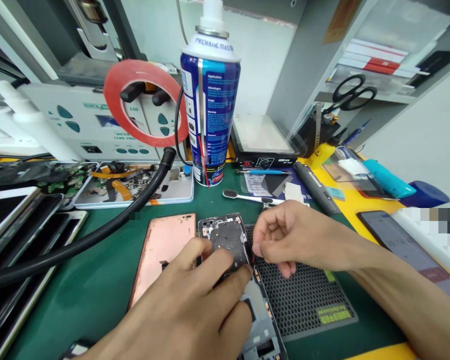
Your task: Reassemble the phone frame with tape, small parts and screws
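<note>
An opened phone point(260, 300) lies at the front middle, its metal midframe and dark upper section facing up. Across it rests my left hand point(206, 300), fingers bent and gripping the phone's sides. At the phone's upper right edge my right hand point(285, 237) is closed in a pinch, thumb against forefinger. Something small and dark shows by those fingertips, too hidden to name. Left of the phone lies a pink back cover point(168, 250), partly behind my left hand. Under the right side is a black honeycomb mat point(303, 295).
A blue spray can point(212, 110) stands behind the phone. Beside it are a red tape roll point(114, 115) and a tray of parts point(172, 192). A black hose point(108, 227) crosses the left. A toothbrush point(247, 197) lies behind my right hand; several phones point(52, 260) are stacked left.
</note>
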`<state>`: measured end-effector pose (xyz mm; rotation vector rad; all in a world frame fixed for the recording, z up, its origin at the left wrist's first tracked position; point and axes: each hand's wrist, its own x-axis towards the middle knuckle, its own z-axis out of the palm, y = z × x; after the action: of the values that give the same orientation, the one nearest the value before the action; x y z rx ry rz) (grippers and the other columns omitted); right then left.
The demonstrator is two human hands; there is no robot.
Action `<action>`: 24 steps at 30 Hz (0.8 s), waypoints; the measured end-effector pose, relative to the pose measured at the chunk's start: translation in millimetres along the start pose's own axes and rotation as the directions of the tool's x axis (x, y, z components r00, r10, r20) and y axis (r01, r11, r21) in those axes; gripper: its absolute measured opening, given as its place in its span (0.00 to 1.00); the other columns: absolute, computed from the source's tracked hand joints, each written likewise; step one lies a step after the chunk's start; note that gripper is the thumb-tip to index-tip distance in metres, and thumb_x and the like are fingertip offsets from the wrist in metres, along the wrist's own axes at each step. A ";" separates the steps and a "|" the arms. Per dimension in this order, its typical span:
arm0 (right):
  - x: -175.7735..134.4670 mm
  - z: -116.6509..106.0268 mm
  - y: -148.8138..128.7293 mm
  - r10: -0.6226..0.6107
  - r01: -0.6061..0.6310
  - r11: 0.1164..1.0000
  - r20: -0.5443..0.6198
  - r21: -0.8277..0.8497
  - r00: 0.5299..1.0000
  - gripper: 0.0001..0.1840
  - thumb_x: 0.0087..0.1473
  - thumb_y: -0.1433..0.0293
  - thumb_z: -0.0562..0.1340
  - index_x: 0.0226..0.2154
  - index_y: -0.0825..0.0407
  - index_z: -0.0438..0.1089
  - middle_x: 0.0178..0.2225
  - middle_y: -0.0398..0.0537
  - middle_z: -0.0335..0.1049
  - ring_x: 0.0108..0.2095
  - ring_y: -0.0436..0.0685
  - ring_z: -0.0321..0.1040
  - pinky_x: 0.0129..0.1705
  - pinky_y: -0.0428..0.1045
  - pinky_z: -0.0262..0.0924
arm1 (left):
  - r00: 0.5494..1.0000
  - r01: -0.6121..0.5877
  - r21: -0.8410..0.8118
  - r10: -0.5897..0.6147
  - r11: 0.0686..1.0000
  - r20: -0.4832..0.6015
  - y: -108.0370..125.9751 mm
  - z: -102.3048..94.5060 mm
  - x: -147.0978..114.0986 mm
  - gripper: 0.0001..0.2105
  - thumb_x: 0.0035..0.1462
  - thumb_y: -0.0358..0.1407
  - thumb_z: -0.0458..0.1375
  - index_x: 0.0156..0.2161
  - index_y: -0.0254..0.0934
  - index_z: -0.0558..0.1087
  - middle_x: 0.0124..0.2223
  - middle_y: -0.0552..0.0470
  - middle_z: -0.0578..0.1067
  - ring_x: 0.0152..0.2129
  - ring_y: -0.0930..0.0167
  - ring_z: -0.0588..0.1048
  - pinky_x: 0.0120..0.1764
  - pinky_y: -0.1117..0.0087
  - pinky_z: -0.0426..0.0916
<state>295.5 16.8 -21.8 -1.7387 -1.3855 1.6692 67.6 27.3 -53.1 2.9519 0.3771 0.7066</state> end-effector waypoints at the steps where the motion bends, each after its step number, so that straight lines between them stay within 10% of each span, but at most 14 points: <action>1: -0.4 0.3 0.1 0.004 -0.004 1.000 0.008 -0.003 1.000 0.01 0.46 0.73 0.64 0.26 0.54 0.72 0.16 0.37 0.69 0.16 0.44 0.65 0.19 0.38 0.61 | 1.000 -0.005 -0.005 0.005 1.000 -0.007 -0.3 -0.1 0.3 0.12 0.61 0.28 0.52 0.29 0.40 0.73 0.42 0.55 0.80 0.38 0.63 0.70 0.44 0.56 0.59; 24: 1.5 2.5 0.6 0.006 -0.006 1.000 -0.007 -0.023 1.000 0.02 0.46 0.72 0.64 0.27 0.53 0.72 0.16 0.36 0.69 0.17 0.45 0.66 0.17 0.38 0.61 | 0.999 -0.051 0.011 0.051 0.999 -0.017 -1.5 2.6 5.9 0.12 0.62 0.30 0.52 0.29 0.40 0.74 0.45 0.53 0.80 0.39 0.62 0.70 0.44 0.55 0.58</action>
<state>293.3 16.9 -23.7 -1.7611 -1.4038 1.6551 73.6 30.1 -53.0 2.9776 0.3086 0.7385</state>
